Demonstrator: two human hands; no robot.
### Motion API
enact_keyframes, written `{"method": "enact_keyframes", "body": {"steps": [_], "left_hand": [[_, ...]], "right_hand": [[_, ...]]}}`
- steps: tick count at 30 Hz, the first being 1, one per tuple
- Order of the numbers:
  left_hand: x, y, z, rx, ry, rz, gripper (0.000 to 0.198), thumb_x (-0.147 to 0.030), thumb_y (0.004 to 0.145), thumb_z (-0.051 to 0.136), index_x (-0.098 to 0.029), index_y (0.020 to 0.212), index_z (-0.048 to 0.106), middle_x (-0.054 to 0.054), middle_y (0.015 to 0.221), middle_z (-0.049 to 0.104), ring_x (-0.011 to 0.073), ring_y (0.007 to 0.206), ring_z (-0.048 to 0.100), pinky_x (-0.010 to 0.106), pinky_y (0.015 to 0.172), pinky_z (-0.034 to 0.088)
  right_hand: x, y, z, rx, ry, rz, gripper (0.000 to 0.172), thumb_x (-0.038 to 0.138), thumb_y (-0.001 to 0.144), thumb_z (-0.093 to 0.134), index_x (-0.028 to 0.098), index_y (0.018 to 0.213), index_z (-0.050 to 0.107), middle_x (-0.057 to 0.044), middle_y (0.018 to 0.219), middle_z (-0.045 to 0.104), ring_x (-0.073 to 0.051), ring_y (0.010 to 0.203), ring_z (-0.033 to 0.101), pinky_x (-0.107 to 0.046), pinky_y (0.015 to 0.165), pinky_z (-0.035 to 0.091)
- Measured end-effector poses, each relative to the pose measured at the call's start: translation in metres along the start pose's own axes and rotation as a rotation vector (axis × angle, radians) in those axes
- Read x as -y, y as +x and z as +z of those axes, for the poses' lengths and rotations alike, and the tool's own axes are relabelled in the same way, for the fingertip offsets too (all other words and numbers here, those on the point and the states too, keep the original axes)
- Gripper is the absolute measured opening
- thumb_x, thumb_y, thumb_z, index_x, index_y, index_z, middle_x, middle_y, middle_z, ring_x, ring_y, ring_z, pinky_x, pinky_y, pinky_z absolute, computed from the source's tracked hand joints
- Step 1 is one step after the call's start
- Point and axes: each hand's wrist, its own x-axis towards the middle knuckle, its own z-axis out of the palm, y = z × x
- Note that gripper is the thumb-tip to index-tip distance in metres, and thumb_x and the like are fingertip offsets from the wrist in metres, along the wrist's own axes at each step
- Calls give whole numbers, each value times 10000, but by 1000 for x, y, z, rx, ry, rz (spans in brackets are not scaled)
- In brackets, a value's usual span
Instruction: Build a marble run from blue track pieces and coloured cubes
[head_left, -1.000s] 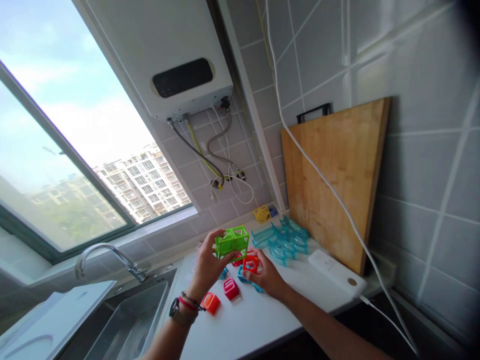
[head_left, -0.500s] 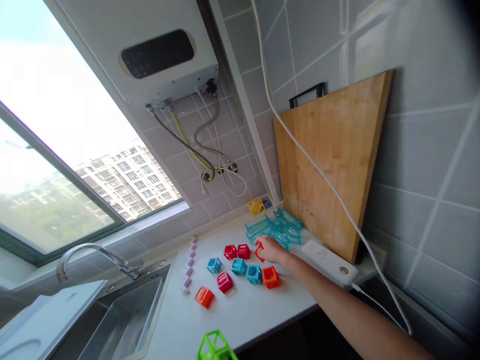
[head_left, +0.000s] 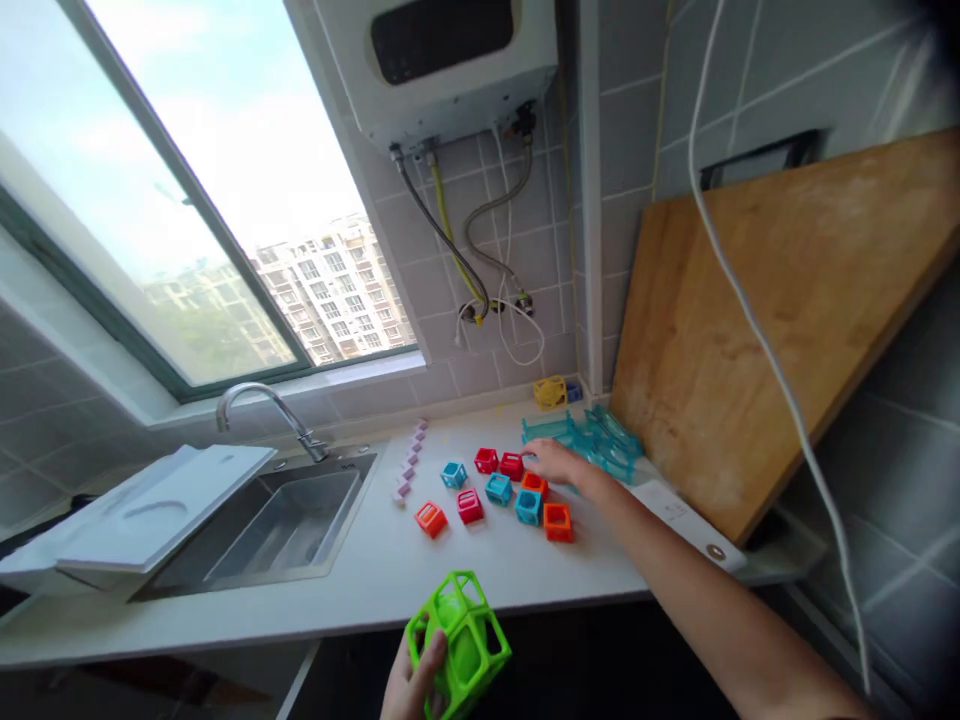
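At the bottom, my left hand [head_left: 412, 675] is wrapped round a bright green open-frame cube [head_left: 466, 640], with a solid green form inside its bars. My right hand [head_left: 551, 460] reaches over the counter, fingers stretched toward a red open-frame cube [head_left: 512, 465]; whether they touch it I cannot tell. Just below that hand sits an orange cube [head_left: 535, 484], partly behind a blue cube [head_left: 529, 506]. Near them are another blue cube [head_left: 498, 488], a second orange cube [head_left: 557, 522], a second red cube [head_left: 486, 460] and a pinkish-red cube [head_left: 469, 505].
Translucent teal plastic pieces [head_left: 600, 440] lie behind my right hand. A yellow frame piece [head_left: 550, 392] stands in the corner. A wooden board [head_left: 765, 330] leans on the wall, beside a white box [head_left: 690, 520]. Small lilac pieces [head_left: 410, 460] form a row near the sink [head_left: 330, 565].
My right hand has let go of an orange cube, which now rests on the counter, and has shifted toward a red cube. The view has turned, bringing my left hand into sight.
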Motion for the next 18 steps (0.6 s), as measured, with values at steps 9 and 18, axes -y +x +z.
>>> {"method": "enact_keyframes", "body": {"steps": [9, 18], "left_hand": [[6, -5, 19, 113, 56, 114, 706, -489, 718, 832, -222, 1287, 510, 88, 1077, 720, 297, 986, 711, 364, 809, 591], [17, -14, 19, 254, 423, 280, 445, -451, 851, 707, -236, 1235, 647, 64, 1057, 733, 265, 961, 680, 317, 894, 533]], "right_hand": [[4, -106, 37, -256, 228, -246, 204, 285, 929, 554, 215, 1031, 717, -88, 1056, 721, -250, 1017, 672, -380, 945, 515], [3, -30, 40, -24, -84, -61, 146, 175, 797, 667, 188, 942, 685, -91, 972, 740, -234, 907, 691, -319, 841, 495]]}}
